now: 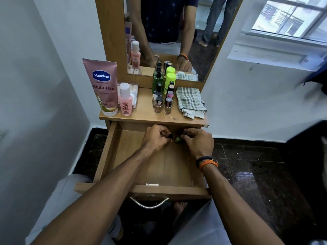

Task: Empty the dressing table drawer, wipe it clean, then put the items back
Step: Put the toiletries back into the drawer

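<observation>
The wooden drawer (123, 151) of the dressing table is pulled open below the tabletop. Both my hands reach into its far end. My left hand (156, 137) pinches a small bottle with a black cap (170, 136). My right hand (199, 141) grips a small black-capped bottle (184, 132), and a small green bottle (177, 139) lies between the hands, touching the right fingers. On the tabletop (146, 115) stand a pink Vaseline tube (104, 87), a pink bottle (125, 99), several nail polish bottles (163, 101), and green bottles (163, 80). A checked cloth (192, 102) lies at the right.
A mirror (168, 32) rises behind the tabletop, with a clear plastic box (133, 94) at its foot. White walls close in at left and right, with a window (290, 16) at upper right. The drawer has a metal handle (149, 203) at the front. The floor is dark tile (256, 170).
</observation>
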Tool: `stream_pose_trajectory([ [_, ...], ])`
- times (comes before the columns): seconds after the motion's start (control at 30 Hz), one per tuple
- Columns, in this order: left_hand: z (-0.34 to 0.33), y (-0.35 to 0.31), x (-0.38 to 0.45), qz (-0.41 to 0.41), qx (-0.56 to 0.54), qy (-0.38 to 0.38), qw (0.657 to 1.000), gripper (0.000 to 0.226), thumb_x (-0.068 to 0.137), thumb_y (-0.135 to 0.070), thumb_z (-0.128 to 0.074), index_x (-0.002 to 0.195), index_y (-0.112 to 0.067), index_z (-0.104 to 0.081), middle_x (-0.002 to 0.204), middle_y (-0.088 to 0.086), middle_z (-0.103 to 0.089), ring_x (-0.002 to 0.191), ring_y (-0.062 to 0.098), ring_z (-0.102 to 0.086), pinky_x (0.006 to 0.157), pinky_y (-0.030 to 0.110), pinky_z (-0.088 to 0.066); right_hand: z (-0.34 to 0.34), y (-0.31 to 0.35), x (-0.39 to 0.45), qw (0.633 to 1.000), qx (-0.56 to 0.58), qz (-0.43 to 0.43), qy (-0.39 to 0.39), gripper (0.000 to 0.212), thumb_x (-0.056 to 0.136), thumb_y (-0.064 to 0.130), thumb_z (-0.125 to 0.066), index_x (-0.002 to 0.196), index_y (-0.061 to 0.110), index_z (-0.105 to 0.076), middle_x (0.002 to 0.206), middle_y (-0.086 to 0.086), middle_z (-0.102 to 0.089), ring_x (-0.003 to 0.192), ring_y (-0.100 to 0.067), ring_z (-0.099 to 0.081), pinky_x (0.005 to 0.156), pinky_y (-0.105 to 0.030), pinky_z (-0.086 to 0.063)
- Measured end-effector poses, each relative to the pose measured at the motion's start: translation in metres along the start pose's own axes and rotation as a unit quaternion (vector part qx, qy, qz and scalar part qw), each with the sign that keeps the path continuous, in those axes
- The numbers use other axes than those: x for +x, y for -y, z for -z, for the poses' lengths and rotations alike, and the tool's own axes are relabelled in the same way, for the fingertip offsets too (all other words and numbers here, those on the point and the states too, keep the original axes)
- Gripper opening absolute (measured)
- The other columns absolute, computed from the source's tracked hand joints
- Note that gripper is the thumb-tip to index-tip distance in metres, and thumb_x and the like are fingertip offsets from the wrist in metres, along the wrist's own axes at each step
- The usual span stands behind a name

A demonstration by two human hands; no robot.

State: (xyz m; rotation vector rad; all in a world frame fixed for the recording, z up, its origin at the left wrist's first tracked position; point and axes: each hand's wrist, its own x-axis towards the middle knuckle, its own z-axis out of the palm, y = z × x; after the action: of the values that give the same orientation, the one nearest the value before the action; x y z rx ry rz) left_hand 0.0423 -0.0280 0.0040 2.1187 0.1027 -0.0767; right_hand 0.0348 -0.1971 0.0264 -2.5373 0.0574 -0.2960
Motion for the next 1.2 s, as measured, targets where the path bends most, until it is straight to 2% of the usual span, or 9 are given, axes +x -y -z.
stream_pose_trajectory([
  [0.23,-0.018,0.007,0.015,0.034,-0.062,-0.03,0.997,0.018,0.07,-0.013,-0.086,0.083,-0.019,-0.076,0.081,-0.006,-0.076,0.078,0.009,-0.07,0.071,0.021,-0.052,-0.007,-0.004,0.004,0.999,-0.01,-0.029,-0.034,0.032,0.086,0.037,-0.075,0.114,0.024,-0.076,0.101,-0.002,-0.078,0.092,-0.021,-0.071,0.086,-0.042,-0.06],
  [0.33,-0.028,0.007,0.019,0.05,-0.107,-0.043,0.992,0.019,0.071,-0.005,-0.085,0.082,-0.015,-0.073,0.081,0.001,-0.074,0.076,0.015,-0.067,0.077,0.03,-0.055,-0.01,-0.004,0.004,0.998,-0.016,-0.027,-0.046,0.028,0.086,0.038,-0.074,0.111,0.025,-0.077,0.095,-0.002,-0.078,0.087,-0.022,-0.07,0.082,-0.041,-0.06],
  [0.47,-0.036,0.009,0.022,0.053,-0.124,-0.061,0.989,0.019,0.073,-0.007,-0.085,0.085,-0.015,-0.073,0.081,-0.004,-0.073,0.079,0.011,-0.067,0.074,0.019,-0.052,-0.013,-0.003,0.004,0.998,0.003,-0.026,-0.051,0.026,0.087,0.037,-0.074,0.11,0.024,-0.077,0.093,-0.002,-0.078,0.087,-0.022,-0.07,0.082,-0.039,-0.059],
  [0.7,-0.037,0.003,0.023,0.059,-0.143,-0.059,0.986,0.023,0.074,-0.001,-0.084,0.086,-0.013,-0.069,0.085,0.002,-0.071,0.079,0.011,-0.065,0.08,0.025,-0.055,-0.011,-0.006,0.006,0.998,0.018,-0.024,-0.054,0.027,0.087,0.035,-0.074,0.111,0.025,-0.077,0.096,-0.002,-0.079,0.088,-0.022,-0.071,0.084,-0.04,-0.059],
  [0.83,-0.038,0.001,0.021,0.06,-0.123,-0.067,0.988,0.017,0.075,-0.004,-0.083,0.087,-0.012,-0.073,0.083,-0.003,-0.072,0.075,0.005,-0.064,0.065,0.004,-0.045,-0.011,-0.007,0.009,0.999,0.005,-0.023,-0.049,0.025,0.086,0.037,-0.074,0.109,0.028,-0.078,0.093,-0.001,-0.079,0.085,-0.023,-0.07,0.081,-0.038,-0.058],
  [0.93,-0.039,-0.001,0.021,0.057,-0.113,-0.08,0.989,0.017,0.076,-0.005,-0.082,0.091,-0.009,-0.076,0.082,-0.005,-0.072,0.073,0.003,-0.063,0.06,-0.002,-0.041,-0.011,-0.008,0.01,0.999,0.012,-0.019,-0.043,0.024,0.086,0.036,-0.074,0.109,0.028,-0.078,0.093,-0.001,-0.079,0.085,-0.023,-0.07,0.083,-0.041,-0.058],
  [1.0,-0.039,-0.001,0.021,0.058,-0.109,-0.081,0.989,0.017,0.077,-0.006,-0.082,0.092,-0.01,-0.077,0.082,-0.007,-0.072,0.074,0.001,-0.064,0.063,0.0,-0.043,-0.01,-0.008,0.011,0.999,0.017,-0.022,-0.042,0.023,0.086,0.036,-0.074,0.108,0.028,-0.078,0.091,-0.001,-0.079,0.084,-0.023,-0.07,0.083,-0.041,-0.058],
  [1.13,-0.04,0.0,0.022,0.061,-0.105,-0.079,0.989,0.017,0.077,-0.009,-0.082,0.093,-0.011,-0.077,0.09,-0.001,-0.077,0.089,0.012,-0.07,0.083,0.023,-0.053,-0.011,-0.009,0.012,0.999,0.008,-0.018,-0.046,0.023,0.086,0.037,-0.074,0.107,0.028,-0.079,0.088,-0.002,-0.078,0.081,-0.023,-0.069,0.079,-0.038,-0.058],
  [1.2,-0.04,0.0,0.022,0.065,-0.094,-0.086,0.99,0.017,0.077,-0.011,-0.082,0.093,-0.014,-0.078,0.091,-0.001,-0.077,0.091,0.013,-0.07,0.084,0.024,-0.053,-0.011,-0.009,0.011,0.999,0.006,-0.017,-0.046,0.022,0.087,0.036,-0.074,0.107,0.027,-0.079,0.088,-0.003,-0.078,0.081,-0.023,-0.069,0.079,-0.038,-0.059],
])
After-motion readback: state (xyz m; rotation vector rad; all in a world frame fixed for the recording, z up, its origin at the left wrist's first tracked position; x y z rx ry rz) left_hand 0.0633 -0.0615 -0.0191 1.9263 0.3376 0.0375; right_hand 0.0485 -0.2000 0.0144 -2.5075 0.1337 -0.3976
